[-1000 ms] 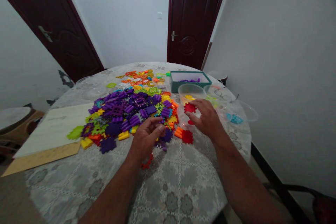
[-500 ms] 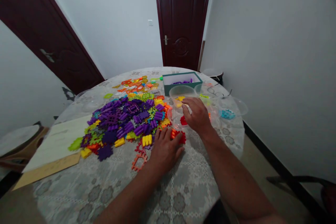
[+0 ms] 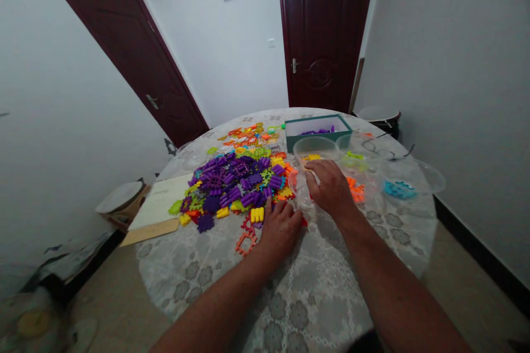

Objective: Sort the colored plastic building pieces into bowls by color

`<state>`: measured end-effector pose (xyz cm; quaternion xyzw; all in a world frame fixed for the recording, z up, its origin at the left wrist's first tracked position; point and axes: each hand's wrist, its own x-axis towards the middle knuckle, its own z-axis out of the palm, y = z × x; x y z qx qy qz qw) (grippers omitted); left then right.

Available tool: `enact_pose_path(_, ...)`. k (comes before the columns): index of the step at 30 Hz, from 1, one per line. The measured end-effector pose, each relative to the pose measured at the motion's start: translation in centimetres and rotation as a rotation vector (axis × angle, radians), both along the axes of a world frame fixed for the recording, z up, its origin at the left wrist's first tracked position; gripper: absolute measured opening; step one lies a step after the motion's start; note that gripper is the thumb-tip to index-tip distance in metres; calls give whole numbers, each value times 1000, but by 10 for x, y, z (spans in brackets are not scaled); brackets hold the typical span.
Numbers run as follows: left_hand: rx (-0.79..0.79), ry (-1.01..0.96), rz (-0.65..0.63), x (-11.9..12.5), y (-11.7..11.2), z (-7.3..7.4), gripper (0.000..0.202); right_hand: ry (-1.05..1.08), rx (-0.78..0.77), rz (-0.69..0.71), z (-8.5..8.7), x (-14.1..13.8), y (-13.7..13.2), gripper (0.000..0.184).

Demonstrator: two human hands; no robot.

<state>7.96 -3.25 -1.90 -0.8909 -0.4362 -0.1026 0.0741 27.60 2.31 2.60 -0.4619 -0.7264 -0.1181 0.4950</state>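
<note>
My left hand [image 3: 281,226] lies palm down at the near right edge of a pile of plastic building pieces [image 3: 236,179], mostly purple. Its fingers are stretched out, partly covering red pieces; a bit of a red piece [image 3: 305,222] shows by the fingertips. Left of it are a yellow ribbed piece [image 3: 257,215] and a pinkish-orange frame piece [image 3: 245,243]. Over a clear plastic bowl [image 3: 292,181] my right hand [image 3: 330,186] is bent, with thumb and forefinger close together. Whatever they hold is hidden. Behind it, another clear bowl [image 3: 316,144] contains yellow pieces [image 3: 311,158].
A green box [image 3: 318,139] with purple pieces stands at the back. Further right, clear containers hold orange pieces [image 3: 356,190] and blue pieces [image 3: 399,189]. Glasses [image 3: 379,149] lie behind them. Cardboard [image 3: 153,231] rests at the table's left edge.
The camera view has turned left, so everything sits further right. My left hand now covers more of the red pieces. The red piece seen in the bowl is now hidden from view.
</note>
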Motion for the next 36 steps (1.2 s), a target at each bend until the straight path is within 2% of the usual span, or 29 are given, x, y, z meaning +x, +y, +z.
enact_pose_path(5,39,59,-1,-33,-1,2,13,15,5,25,0,-2,-1,16)
enact_pose_path(12,110,62,28,-86,-3,-2,16,4,2,45,-1,-3,-1,18)
enact_pose_path(17,144,22,125,-109,-6,9,22,-12,-20,54,-3,-5,0,17)
enact_pose_path(22,181,-14,315,-119,-2,26,33,-5,-30,75,-4,-8,-1,16)
enact_pose_path(26,199,-19,448,-122,1,30,43,-21,-14,85,-5,-9,-1,16)
enact_pose_path(30,169,-35,437,-117,-4,26,61,-38,-4,100,-5,-9,-1,15)
enact_pose_path(34,178,-75,421,-110,-10,17,64,-58,-3,109,-4,-11,-3,15)
enact_pose_path(36,168,-83,424,-108,-8,12,75,-71,-7,115,-4,-12,-4,15)
